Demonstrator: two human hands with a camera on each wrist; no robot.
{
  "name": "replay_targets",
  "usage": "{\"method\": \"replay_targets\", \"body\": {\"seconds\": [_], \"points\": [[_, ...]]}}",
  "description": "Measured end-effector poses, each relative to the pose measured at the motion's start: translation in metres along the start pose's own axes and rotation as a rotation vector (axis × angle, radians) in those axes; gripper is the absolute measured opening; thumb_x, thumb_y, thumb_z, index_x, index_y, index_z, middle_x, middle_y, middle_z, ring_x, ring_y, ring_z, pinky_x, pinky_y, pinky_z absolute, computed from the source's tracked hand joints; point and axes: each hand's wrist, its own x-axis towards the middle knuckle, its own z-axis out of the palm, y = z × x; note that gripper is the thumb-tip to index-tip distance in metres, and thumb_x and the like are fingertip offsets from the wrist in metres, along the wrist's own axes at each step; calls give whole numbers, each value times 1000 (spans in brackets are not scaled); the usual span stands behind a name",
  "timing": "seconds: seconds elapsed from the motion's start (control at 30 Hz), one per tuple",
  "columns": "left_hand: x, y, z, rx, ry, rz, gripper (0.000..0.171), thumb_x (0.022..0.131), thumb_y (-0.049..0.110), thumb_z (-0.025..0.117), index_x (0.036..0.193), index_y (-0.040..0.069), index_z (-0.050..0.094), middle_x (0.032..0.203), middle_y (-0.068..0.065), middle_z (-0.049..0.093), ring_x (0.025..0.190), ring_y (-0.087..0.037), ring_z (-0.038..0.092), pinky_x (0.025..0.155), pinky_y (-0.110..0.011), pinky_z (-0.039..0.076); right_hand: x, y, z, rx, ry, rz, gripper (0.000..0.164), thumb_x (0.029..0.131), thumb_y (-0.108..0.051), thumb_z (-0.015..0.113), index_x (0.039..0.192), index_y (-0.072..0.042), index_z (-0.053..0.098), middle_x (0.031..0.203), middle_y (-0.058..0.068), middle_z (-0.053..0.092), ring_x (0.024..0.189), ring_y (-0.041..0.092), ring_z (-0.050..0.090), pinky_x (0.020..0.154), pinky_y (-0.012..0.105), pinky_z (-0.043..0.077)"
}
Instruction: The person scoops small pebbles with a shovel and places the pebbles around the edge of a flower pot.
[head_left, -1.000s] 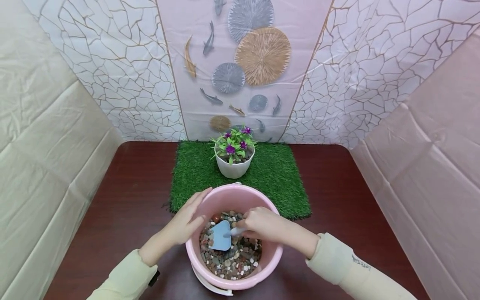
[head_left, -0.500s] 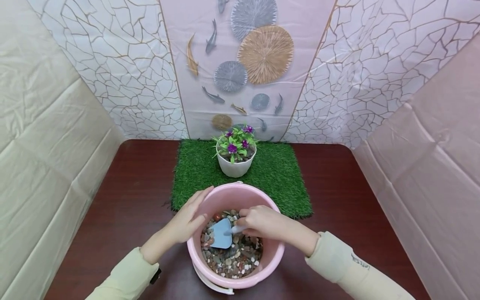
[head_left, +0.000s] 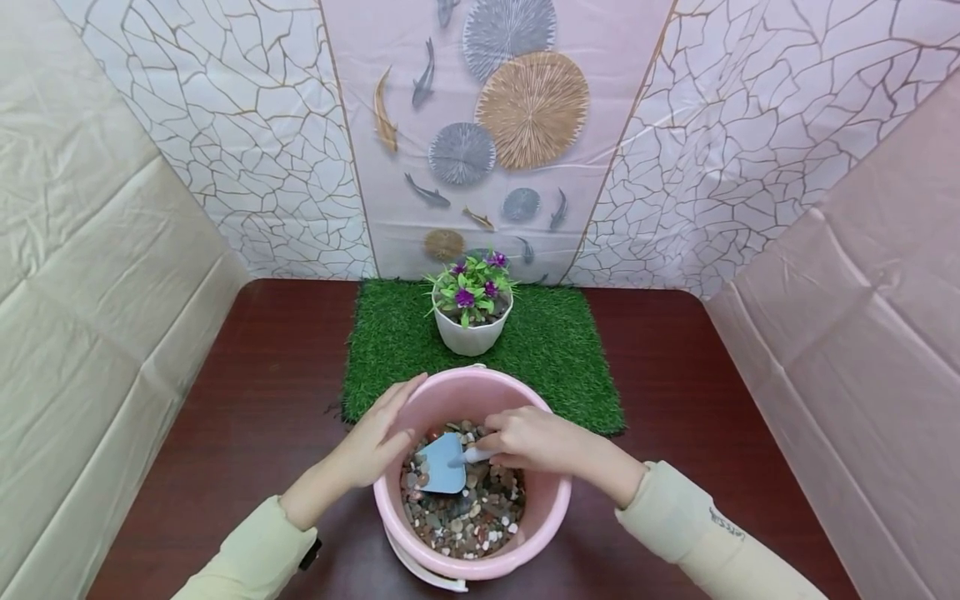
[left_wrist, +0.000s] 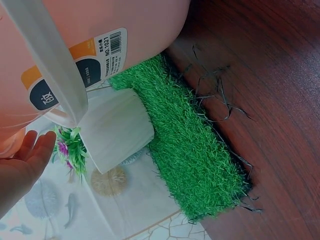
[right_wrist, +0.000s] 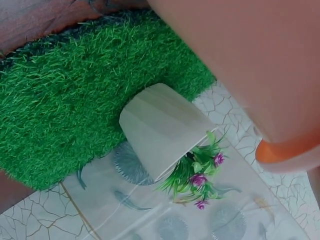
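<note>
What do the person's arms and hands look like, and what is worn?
The left hand and right hand are ungloved. The left sleeve and right sleeve are pale cream with wide cuffs. Dark lettering, too small to read, marks the right sleeve; a black item, unidentifiable, shows at the left cuff.

"NO.1021" label (left_wrist: pixel 94 64) on the pink bucket (left_wrist: pixel 130 20)

The pink bucket (head_left: pixel 456 397) looks like smooth plastic with a soft sheen, and a smooth, paper-like label (left_wrist: pixel 114 46) sits on its outer wall. Inside the bucket are a matt plastic scoop (head_left: pixel 446 467) and smooth stone pebbles (head_left: pixel 480 518). Beyond the bucket, a rough synthetic-grass mat (head_left: pixel 558 350) bears a smooth, matt pot (head_left: pixel 471 338). Around the bucket runs a faintly glossy wood-grain table (head_left: pixel 675 358); well beyond the bucket hangs creased cloth (head_left: pixel 457 92).
</note>
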Motion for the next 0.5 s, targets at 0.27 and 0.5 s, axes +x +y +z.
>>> {"method": "replay_targets", "body": {"seconds": [0.27,0.5], "points": [[0,0,0,0,0,1,67,84,2,49,148,5,28,139,-18,43,126,-32,46,102,-53,40,-2,3,-1,37,38,-31,20,79,-17,73,99,-16,72,81,-3,60,70,6,56,67,13,48],[0,1,0,2,2,-1,68,83,2,49,148,5,28,139,-18,44,125,-32,46,102,-53,40,-6,5,-1,73,59,-5,19,80,-16,72,99,-15,72,82,-4,61,72,6,57,70,15,49]]}}
